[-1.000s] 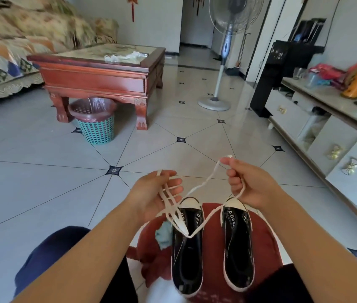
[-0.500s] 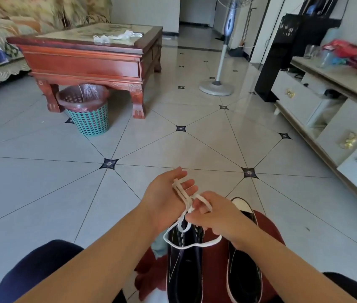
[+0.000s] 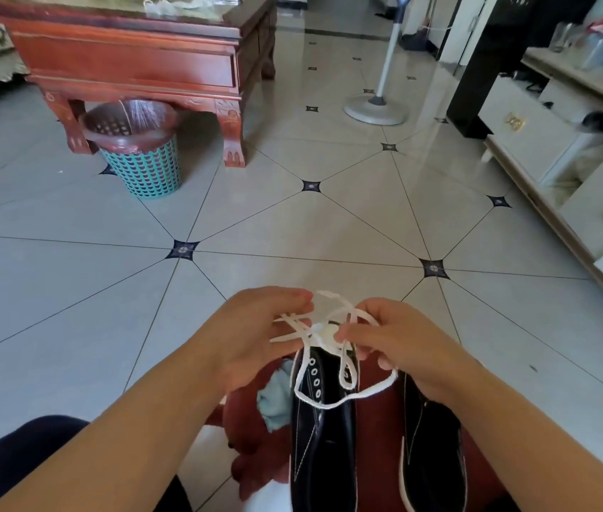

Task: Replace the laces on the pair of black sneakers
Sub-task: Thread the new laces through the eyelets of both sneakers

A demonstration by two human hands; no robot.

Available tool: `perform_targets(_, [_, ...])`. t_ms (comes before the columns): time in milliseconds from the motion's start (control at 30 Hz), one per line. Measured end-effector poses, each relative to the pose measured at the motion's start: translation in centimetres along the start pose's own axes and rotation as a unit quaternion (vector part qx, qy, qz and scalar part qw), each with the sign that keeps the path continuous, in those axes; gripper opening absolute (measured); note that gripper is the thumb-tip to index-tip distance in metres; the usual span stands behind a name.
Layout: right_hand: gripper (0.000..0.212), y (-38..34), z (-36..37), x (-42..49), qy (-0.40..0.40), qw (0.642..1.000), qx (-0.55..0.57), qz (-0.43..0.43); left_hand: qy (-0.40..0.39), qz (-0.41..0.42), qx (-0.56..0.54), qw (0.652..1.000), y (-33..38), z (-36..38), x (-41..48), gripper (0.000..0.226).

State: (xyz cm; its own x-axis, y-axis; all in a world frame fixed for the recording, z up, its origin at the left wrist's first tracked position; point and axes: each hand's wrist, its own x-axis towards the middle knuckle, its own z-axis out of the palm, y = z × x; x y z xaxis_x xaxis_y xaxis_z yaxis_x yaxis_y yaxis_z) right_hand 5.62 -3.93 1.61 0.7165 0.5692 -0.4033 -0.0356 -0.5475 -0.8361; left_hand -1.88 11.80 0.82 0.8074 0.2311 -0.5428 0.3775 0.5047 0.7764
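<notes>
Two black sneakers with white soles stand side by side on a red stool (image 3: 377, 430) in front of me: the left sneaker (image 3: 324, 430) and the right sneaker (image 3: 429, 448). Both show bare eyelets. A white lace (image 3: 333, 399) is bunched in loops above the left sneaker's toe. My left hand (image 3: 259, 339) holds several strands of it wound over the fingers. My right hand (image 3: 399, 338) pinches the lace close beside the left hand, and a loop hangs down over the left sneaker.
A light blue cloth (image 3: 274, 399) lies on the stool left of the shoes. Ahead stand a red wooden table (image 3: 137, 53) with white laces (image 3: 181, 3) on top, a teal waste basket (image 3: 141, 160), a fan base (image 3: 375, 110) and a white cabinet (image 3: 536, 134) at right.
My right hand has come in from far right to meet the left hand, gathering the stretched lace into loops. The view has tilted down.
</notes>
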Motion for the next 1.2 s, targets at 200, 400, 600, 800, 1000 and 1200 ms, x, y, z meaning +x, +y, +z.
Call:
perform_targets(200, [0.009,-0.2,-0.5,-0.4,0.010,1.000,0.006,-0.028,0.023,0.036,0.211,0.977,-0.4,-1.1,-0.9,0.015])
perform_targets(400, [0.012,-0.5,-0.4,-0.9,0.034,0.997,0.008,-0.062,-0.003,-0.034,0.526,0.850,-2.0,-2.0,-1.2,0.020])
perform_targets(600, [0.016,-0.4,0.5,-1.3,0.006,0.998,-0.036,-0.059,0.013,0.084,0.478,0.875,-1.8,-2.3,-1.2,0.016])
perform_targets(800, [0.016,-0.5,1.5,-1.2,-0.013,0.998,0.042,-0.033,-0.086,0.160,0.542,0.820,-3.5,-0.2,-0.6,0.022])
perform_targets(1000, [0.015,-0.3,-0.7,-1.8,0.090,0.994,-0.054,-0.041,0.069,0.165,0.593,0.785,-2.8,-1.4,1.0,0.012])
perform_targets(1200, [0.019,-1.0,-3.3,-3.3,0.148,0.979,0.134,-0.045,0.190,0.190,0.564,0.781,-3.3,-3.2,2.3,0.013])
